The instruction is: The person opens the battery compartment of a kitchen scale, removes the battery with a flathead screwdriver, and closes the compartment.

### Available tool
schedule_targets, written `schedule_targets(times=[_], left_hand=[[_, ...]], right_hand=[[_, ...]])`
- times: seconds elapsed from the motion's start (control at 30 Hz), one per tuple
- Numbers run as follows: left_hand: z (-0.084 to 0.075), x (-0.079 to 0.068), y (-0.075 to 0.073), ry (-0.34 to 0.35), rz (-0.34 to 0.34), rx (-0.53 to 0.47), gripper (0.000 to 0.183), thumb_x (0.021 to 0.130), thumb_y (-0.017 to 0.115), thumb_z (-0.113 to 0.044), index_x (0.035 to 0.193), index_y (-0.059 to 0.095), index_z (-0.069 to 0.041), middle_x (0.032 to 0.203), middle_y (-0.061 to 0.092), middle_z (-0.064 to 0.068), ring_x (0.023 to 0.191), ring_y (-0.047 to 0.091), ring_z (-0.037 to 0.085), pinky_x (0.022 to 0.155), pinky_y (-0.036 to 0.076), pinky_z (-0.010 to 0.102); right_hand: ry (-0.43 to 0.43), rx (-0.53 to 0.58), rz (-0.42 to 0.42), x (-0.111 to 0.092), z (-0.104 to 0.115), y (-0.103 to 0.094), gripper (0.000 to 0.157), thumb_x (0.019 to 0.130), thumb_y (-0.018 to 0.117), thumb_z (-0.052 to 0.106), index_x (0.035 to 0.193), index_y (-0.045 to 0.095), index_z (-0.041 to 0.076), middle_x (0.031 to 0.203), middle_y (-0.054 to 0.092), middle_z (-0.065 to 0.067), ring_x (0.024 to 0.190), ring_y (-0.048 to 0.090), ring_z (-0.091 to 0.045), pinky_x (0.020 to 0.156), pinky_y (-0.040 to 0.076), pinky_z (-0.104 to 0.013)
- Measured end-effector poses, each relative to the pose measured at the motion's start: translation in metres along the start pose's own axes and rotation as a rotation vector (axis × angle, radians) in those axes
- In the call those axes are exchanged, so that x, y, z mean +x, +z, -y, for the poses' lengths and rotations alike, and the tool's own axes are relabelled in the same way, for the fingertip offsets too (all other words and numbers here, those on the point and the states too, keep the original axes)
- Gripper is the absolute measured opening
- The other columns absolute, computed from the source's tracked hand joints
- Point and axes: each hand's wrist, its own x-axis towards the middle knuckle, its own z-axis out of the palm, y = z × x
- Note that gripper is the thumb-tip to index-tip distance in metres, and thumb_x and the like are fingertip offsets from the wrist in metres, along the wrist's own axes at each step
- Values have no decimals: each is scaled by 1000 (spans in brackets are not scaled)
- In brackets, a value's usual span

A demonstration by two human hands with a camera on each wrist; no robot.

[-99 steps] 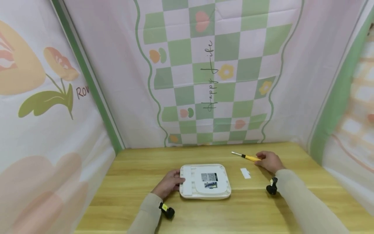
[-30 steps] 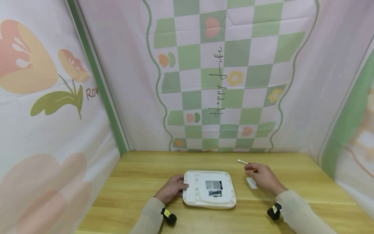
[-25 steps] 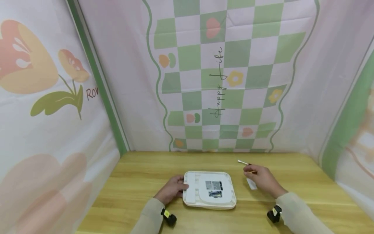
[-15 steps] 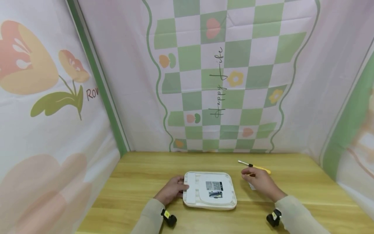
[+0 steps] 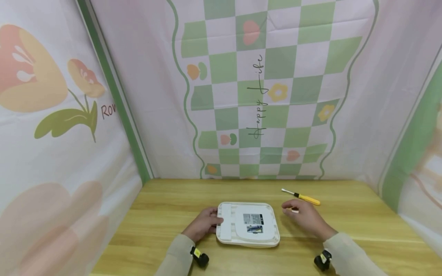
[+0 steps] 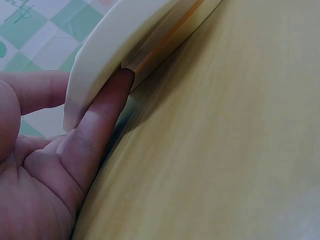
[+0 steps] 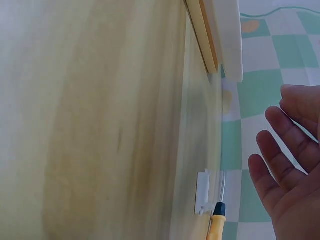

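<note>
A white, rounded-square device (image 5: 226,222) lies underside up on the table, a printed label (image 5: 253,219) and an uncovered battery compartment (image 5: 254,229) on its face. My left hand (image 5: 203,223) grips its left edge, thumb on top; in the left wrist view a finger (image 6: 102,112) reaches under the raised rim. To the right of the device hovers my right hand (image 5: 308,217), fingers (image 7: 282,155) loosely spread and holding nothing. Below it is a small white battery cover (image 7: 202,192), mostly hidden by the hand in the head view. Just beyond lies a yellow-handled screwdriver (image 5: 309,199).
The wood-grain table (image 5: 172,199) extends around the device on all sides. A patterned cloth (image 5: 241,115) hangs behind its back edge, with more cloth at the left and right. A small camera is strapped to each wrist.
My right hand has left the screwdriver, moving left and nearer to me, over the battery cover. The screwdriver handle shows again. My left hand keeps its grip on the device.
</note>
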Motion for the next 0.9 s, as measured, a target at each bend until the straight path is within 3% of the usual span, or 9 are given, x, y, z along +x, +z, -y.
schedule_targets(times=[0.47,0.9], left_hand=[[-1,-2,1,-1,-1,-6,54,93,64,-8,139,40,7,110,64,13,92,65,25,75,57,38],[-1,-2,2,11,-3,-10,52,93,64,-7,138,42,7,108,64,13,90,65,25,73,57,37]], right_hand=[[-59,-6,24,-6,6,10,14,88,72,10,101,73,5,101,70,-1,96,64,-24,83,53,-49],[-91,0,55,-12,18,17,11,88,72,11,99,73,12,99,70,2,94,65,-20,83,53,-43]])
